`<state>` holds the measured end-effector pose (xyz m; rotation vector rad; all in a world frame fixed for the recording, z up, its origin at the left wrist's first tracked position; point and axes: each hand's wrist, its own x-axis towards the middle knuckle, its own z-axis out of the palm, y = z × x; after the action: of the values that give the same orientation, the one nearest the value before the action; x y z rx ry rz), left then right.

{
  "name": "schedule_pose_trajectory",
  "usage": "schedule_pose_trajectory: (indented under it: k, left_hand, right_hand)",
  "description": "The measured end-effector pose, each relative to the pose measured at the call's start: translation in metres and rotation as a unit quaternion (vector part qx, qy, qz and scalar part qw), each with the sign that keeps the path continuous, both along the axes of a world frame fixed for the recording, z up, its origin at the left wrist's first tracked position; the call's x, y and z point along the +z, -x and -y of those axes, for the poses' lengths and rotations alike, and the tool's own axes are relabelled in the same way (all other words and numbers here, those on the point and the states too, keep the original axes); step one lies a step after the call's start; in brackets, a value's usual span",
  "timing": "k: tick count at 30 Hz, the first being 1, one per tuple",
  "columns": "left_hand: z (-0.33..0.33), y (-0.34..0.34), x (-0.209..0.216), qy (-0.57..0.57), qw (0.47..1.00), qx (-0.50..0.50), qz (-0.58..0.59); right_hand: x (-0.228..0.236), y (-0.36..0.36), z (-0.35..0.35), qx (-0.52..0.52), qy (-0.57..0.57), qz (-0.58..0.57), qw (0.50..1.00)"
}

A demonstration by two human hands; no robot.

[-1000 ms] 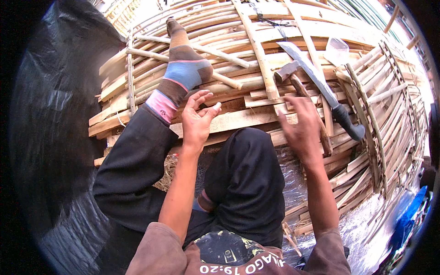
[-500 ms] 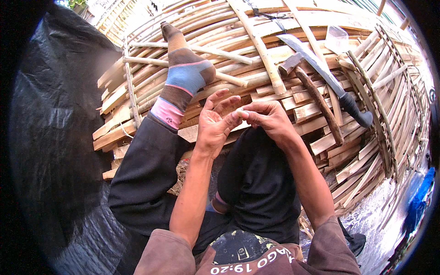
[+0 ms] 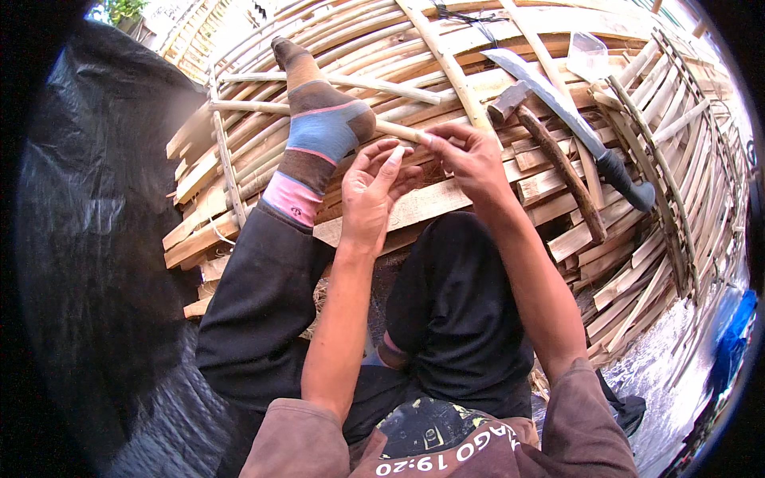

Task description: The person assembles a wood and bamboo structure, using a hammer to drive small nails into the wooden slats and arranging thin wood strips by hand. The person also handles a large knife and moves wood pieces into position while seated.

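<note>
My left hand (image 3: 370,195) is raised over my lap, fingers curled and thumb against the index finger. A tiny pale spot shows at its thumb tip; I cannot tell whether it is the nail or a held piece. To the right and slightly higher, my right hand (image 3: 472,163) has thumb and fingers pinched together. Its fingertips overlap the end of a thin peeled stick (image 3: 394,130), and whether they grip it cannot be made out. The hands are apart. Beyond them lies a stack of split wooden slats (image 3: 422,203).
A hammer with a wooden handle (image 3: 562,171) and a machete with a black grip (image 3: 550,99) lie on the wood at right. A clear plastic cup (image 3: 587,56) stands behind them. My socked foot (image 3: 319,131) rests on the slats. Black sheeting (image 3: 103,223) covers the left side.
My hands, fingertips together half a second ago, have separated. The right has risen toward the stick's end; the left has curled its fingers and lifted its thumb.
</note>
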<state>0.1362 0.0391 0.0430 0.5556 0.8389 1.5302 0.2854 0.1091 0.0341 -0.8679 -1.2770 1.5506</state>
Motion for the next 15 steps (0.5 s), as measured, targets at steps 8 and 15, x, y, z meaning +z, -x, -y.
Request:
schedule_pose_trajectory:
  k: [8,15]
  left_hand:
    - [-0.032,-0.001,-0.015,-0.057,0.847,0.087,-0.522]
    - [-0.039,-0.007,-0.025,-0.049,0.865,0.098,-0.489]
  right_hand:
    - [-0.016,0.003,-0.022,-0.117,-0.035,0.131,0.984]
    - [-0.028,0.007,-0.021,-0.106,-0.078,0.151,0.980]
